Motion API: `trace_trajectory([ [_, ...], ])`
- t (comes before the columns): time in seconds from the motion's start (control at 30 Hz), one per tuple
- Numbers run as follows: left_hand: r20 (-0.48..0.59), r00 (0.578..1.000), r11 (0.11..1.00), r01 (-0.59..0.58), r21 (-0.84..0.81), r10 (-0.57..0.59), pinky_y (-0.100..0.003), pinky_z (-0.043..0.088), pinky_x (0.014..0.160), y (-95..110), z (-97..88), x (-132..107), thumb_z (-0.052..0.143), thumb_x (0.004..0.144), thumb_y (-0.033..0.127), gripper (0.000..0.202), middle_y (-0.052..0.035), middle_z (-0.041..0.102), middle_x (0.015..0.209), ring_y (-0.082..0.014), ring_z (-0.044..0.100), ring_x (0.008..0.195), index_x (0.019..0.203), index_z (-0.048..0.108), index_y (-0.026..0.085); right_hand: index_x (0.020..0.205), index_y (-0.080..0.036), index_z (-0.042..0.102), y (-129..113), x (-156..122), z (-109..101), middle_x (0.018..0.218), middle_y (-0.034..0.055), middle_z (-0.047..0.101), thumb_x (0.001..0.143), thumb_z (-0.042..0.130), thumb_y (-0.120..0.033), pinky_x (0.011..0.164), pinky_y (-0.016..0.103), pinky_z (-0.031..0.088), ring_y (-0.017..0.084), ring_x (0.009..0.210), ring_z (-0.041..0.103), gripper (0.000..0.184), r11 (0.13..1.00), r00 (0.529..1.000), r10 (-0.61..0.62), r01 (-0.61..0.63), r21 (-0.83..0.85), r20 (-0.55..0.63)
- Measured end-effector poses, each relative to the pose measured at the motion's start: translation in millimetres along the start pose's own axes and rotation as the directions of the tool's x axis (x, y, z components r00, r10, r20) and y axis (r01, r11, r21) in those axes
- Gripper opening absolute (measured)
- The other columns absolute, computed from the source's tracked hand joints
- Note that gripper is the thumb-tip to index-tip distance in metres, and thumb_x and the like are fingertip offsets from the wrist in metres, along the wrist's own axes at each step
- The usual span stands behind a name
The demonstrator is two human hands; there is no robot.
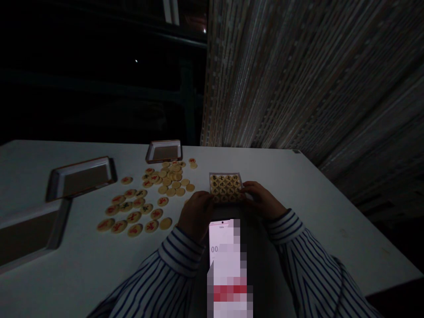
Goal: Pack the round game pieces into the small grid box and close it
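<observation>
A small box point(210, 176) packed with rows of round Chinese chess pieces point(225, 185), their black characters facing up, sits on the table in front of me. My left hand point(198, 213) holds its near left side, the fingers curled against the wall. At the right side, the fingers of my right hand point(263, 199) are closed on the box edge. Left of my left hand lie many loose chess pieces point(134, 216); some show red or black characters, and others are blank side up. My left hand partly covers a piece beside it.
A lit phone point(225, 247) lies below the box between my forearms, partly pixelated. An open tray point(164, 153) stands behind the loose pieces, with another tray point(81, 176) and a larger one point(31, 236) at the left. A curtain point(265, 88) hangs behind the white table point(318, 198).
</observation>
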State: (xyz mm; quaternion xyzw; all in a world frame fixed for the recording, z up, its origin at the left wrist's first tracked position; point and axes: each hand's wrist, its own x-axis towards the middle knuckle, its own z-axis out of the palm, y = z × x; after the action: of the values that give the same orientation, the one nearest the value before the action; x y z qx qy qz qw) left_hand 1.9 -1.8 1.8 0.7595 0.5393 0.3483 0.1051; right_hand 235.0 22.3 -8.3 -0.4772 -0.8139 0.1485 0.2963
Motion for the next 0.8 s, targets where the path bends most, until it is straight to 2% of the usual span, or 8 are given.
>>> trace_trajectory([
  [0.27, -0.011, 1.000, 1.000, -0.008, 0.008, 0.008, -0.031, 0.050, 0.077, -0.2, -0.9, -0.6, 0.047, 0.078, 0.019, 0.019, -0.0065, 0.065, 0.088, -0.0169, 0.060, 0.083, 0.088, 0.063, 0.016, 0.098, -0.021, 0.058, 4.0, -0.4, 1.5, 0.109, 0.0089, 0.053, 0.078, 0.056, -0.031, 0.087, 0.040, 0.043, 0.019, 0.102, 0.051, 0.023, 0.999, 0.999, -0.042, 0.042, 0.009, -0.014],
  [0.57, -0.008, 1.000, 1.000, -0.017, 0.010, 0.017, -0.031, 0.050, 0.077, 0.6, -2.2, 0.5, 0.047, 0.078, 0.019, 0.018, -0.0067, 0.065, 0.087, -0.0172, 0.061, 0.083, 0.085, 0.064, 0.016, 0.095, -0.023, 0.061, 2.3, 0.6, 0.3, 0.109, 0.0087, 0.053, 0.078, 0.056, -0.030, 0.086, 0.042, 0.044, 0.020, 0.102, 0.051, 0.020, 1.000, 1.000, -0.007, 0.007, -0.017, 0.012],
  [0.8, -0.018, 1.000, 1.000, -0.018, -0.023, 0.018, -0.031, 0.050, 0.076, 0.5, -1.2, -1.5, 0.046, 0.078, 0.017, 0.019, -0.0064, 0.064, 0.087, -0.0164, 0.060, 0.083, 0.087, 0.063, 0.016, 0.098, -0.021, 0.060, 4.4, -0.6, 0.6, 0.111, 0.0094, 0.052, 0.078, 0.055, -0.029, 0.088, 0.040, 0.043, 0.020, 0.103, 0.050, 0.022, 0.999, 0.999, -0.036, 0.037, -0.039, 0.012],
])
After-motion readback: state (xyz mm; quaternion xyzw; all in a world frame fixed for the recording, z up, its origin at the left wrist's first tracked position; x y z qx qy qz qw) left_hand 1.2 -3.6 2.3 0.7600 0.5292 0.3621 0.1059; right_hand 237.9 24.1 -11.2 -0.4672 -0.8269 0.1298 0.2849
